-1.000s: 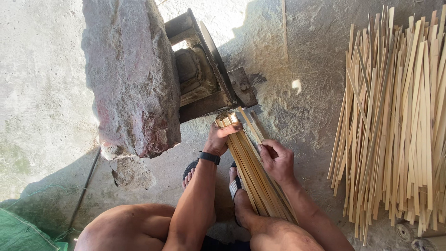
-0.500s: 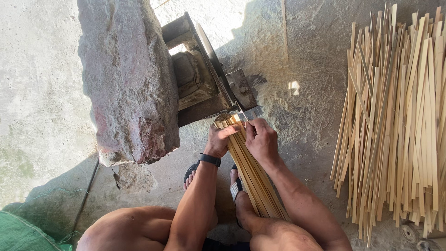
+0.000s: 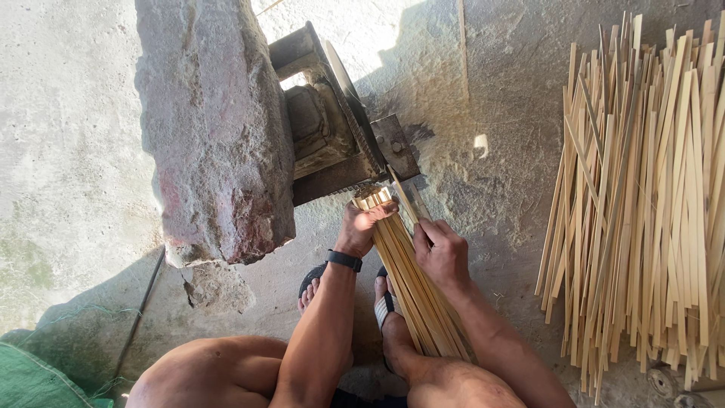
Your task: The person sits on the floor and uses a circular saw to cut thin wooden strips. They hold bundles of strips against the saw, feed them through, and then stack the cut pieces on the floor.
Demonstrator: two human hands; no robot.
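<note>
Left hand [image 3: 361, 225], centre of frame: fingers curled over the top end of a bundle of bamboo strips [image 3: 411, 283], gripping it just below the cut ends. Black wristband [image 3: 344, 260] on that wrist.

Right hand [image 3: 442, 251], just right of the left: closed on a single thin strip [image 3: 402, 195], pinched between thumb and fingers. The strip angles up-left, its tip at the metal bracket [image 3: 393, 145] of the dark machine [image 3: 325, 128] above. This hand also lies against the right edge of the bundle.

The bundle runs diagonally from the machine's lower edge, centre frame, down-right between the person's legs towards the bottom of the frame. Its upper ends sit just below the machine.

Feet in dark sandals [image 3: 384, 310] beneath the forearms, on the concrete floor [image 3: 68, 151]. Bare knees at the bottom edge.

Left of the machine, upper centre-left: a large rough stone block [image 3: 215, 128], touching or resting over the machine's frame.

Right side of frame: a wide pile of loose pale strips [image 3: 649, 204] spread on the floor, well apart from the hands.

Lower left corner: green netting [image 3: 38, 378], a thin dark rod [image 3: 137, 317] beside it.
</note>
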